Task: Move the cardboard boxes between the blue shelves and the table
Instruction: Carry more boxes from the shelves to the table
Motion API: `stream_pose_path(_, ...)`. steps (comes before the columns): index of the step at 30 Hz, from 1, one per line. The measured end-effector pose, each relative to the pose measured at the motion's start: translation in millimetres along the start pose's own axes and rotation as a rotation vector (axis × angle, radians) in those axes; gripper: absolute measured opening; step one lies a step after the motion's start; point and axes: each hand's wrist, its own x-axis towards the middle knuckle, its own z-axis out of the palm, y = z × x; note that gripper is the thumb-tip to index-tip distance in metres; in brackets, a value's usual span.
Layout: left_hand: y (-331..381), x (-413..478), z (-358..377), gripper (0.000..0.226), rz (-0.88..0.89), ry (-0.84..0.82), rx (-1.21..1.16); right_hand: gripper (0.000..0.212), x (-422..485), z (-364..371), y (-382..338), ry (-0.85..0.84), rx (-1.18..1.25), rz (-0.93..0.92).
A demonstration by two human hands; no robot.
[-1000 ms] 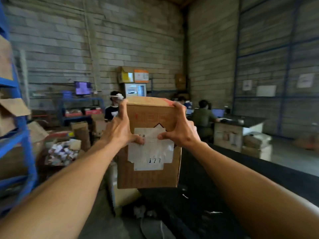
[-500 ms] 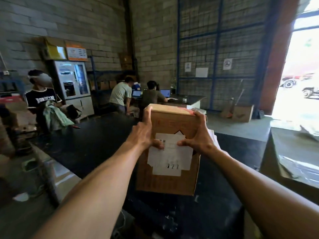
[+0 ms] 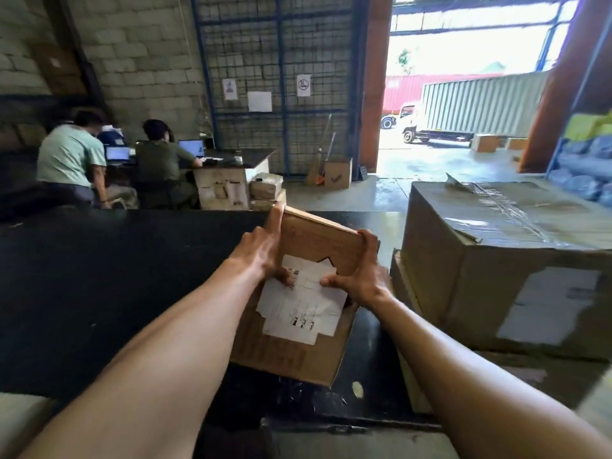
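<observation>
Both hands grip a cardboard box (image 3: 291, 346) low over the black table (image 3: 99, 276): the left hand (image 3: 261, 256) curls round its upper left edge, the right hand (image 3: 362, 276) round the upper right, thumbs on the white label (image 3: 301, 306). The delivery looks nearly done, with only the set-down left, near a large carton (image 3: 496, 260) to the right. Whether the lower edge touches cannot be told. The box stands on end, its long axis upward, top tipped away, label facing the carrier.
</observation>
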Motion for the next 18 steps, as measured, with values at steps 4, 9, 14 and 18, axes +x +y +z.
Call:
stream_pose_path(4, -6.1, -5.5, 13.2, 0.132, 0.108, -0.031, 0.014, 0.113, -29.1, 10.1, 9.0, 0.076, -0.017, 0.115)
stream_pose_path(9, -19.9, -6.9, 21.1, 0.133, 0.228, 0.033, -0.013, 0.092, -44.4, 9.9, -4.9, 0.179, -0.267, 0.123)
stream_pose_path(14, -19.0, -5.1, 31.2, 0.139, 0.311, 0.058, -0.123, 0.106, -31.9, -6.2, -42.8, -0.02, -0.637, -0.071)
stream_pose_path(18, -8.6, 1.1, 47.9, 0.13, 0.381, 0.073, -0.199, 0.121, -17.8, -14.6, -61.6, -0.148, -0.642, -0.188)
